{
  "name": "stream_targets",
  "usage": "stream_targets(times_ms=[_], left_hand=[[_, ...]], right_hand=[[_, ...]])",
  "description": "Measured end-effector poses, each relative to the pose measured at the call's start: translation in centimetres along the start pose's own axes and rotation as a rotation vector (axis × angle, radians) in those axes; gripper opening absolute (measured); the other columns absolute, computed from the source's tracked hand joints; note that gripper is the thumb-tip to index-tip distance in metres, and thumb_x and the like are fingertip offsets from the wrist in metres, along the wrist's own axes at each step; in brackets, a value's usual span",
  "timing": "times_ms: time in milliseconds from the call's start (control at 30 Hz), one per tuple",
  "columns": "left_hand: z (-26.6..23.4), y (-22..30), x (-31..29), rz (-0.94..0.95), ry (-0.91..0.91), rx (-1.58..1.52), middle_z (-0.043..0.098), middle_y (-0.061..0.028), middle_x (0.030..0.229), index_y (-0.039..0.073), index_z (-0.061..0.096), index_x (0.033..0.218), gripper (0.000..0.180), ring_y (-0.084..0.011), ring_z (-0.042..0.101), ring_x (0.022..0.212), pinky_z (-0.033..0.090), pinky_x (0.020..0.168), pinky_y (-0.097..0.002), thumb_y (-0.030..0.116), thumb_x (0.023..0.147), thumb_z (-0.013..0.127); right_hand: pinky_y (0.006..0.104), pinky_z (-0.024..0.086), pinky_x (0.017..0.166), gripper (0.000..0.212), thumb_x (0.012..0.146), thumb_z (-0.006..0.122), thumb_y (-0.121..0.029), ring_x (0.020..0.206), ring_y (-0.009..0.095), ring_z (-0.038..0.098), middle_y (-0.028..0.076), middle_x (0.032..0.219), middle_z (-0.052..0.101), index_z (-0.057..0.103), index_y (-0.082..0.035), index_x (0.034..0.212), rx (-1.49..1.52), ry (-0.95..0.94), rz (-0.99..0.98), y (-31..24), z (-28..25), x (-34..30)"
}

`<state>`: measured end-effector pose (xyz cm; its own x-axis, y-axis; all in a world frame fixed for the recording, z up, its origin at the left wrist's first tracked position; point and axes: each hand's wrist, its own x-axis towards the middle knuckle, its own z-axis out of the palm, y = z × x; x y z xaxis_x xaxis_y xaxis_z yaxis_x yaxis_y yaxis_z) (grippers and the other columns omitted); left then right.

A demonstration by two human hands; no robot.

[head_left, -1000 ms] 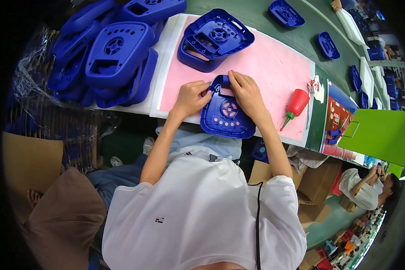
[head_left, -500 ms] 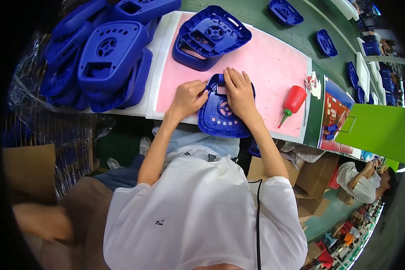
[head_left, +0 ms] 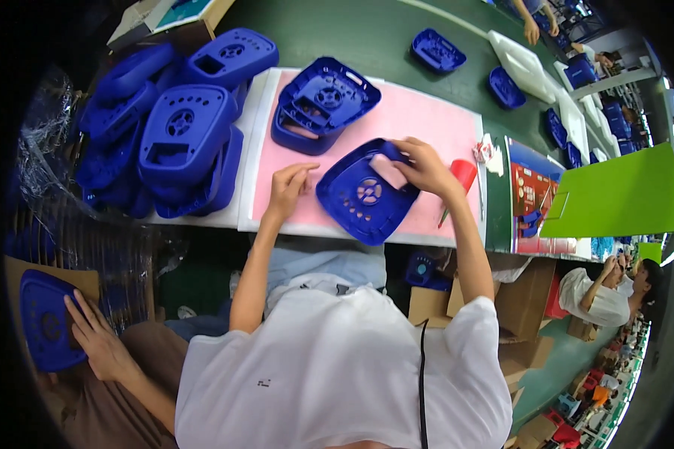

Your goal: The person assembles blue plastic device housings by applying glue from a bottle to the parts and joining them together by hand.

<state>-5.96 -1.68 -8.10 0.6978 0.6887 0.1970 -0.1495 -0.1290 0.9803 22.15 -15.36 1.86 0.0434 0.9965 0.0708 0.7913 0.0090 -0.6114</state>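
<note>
A dark blue plastic housing shell [head_left: 340, 188] lies tilted over the pink mat, its ribbed inner side up, showing a round vent, a row of small holes and a rectangular window. My right hand [head_left: 424, 169] grips its far right rim, fingers over the edge near the window. To the left of the shell, my left hand [head_left: 283, 193] is apart from it, with the fingers loosely bent, some space between them and nothing held. Behind both hands sits a pair of stacked blue shells [head_left: 329, 96]. A red squeeze bottle [head_left: 464, 173] with a green tip is partly hidden by my right forearm.
A heap of blue shells [head_left: 183, 135] stands on the left. More shells [head_left: 437, 51] lie on the green conveyor surface beyond the pink mat [head_left: 419, 120]. A crumpled tissue [head_left: 490, 154] is at right. At lower left, another person's hand [head_left: 97, 340] touches a blue shell.
The shell has turned and tilted, its right rim now gripped by my right hand. My left hand has let go and moved left. Another shell has appeared by the neighbour's hand.
</note>
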Motion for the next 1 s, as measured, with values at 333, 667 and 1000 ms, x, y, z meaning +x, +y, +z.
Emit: stream_targets(times_ms=[333, 667, 1000], left_hand=[[-0.3, 0.5, -0.3, -0.072, 0.060, -0.019, 0.058, -0.0027, 0.068, -0.001, 0.071, 0.097, 0.024, -0.0066, 0.050, 0.058, 0.041, 0.053, -0.0214, 0.012, 0.090, 0.051], [0.4, 0.9, 0.5, -0.062, 0.059, 0.112, 0.061, -0.0068, 0.071, -0.003, 0.069, 0.094, 0.020, -0.0101, 0.054, 0.060, 0.044, 0.056, -0.0239, 0.005, 0.088, 0.052], [0.8, 0.9, 0.2, -0.043, 0.060, 0.143, 0.062, -0.0055, 0.073, -0.002, 0.068, 0.097, 0.020, -0.0095, 0.055, 0.061, 0.044, 0.055, -0.0235, 0.007, 0.089, 0.052]], right_hand=[[0.0311, 0.059, 0.054, 0.026, 0.075, 0.074, -0.013, 0.061, 0.017, 0.062, 0.007, 0.072, 0.060, 0.062, 0.009, 0.081, 0.517, 0.653, 0.857, 8.3, -8.9, 2.9], [0.0348, 0.056, 0.052, 0.035, 0.077, 0.074, -0.027, 0.060, 0.023, 0.066, 0.016, 0.072, 0.067, 0.066, 0.007, 0.081, 0.613, 0.566, 0.736, 12.1, -0.5, 20.7], [0.0289, 0.054, 0.056, 0.029, 0.076, 0.074, -0.018, 0.063, 0.017, 0.066, 0.010, 0.077, 0.068, 0.070, 0.004, 0.095, 0.356, -0.009, 0.362, 6.2, -1.0, 16.5]])
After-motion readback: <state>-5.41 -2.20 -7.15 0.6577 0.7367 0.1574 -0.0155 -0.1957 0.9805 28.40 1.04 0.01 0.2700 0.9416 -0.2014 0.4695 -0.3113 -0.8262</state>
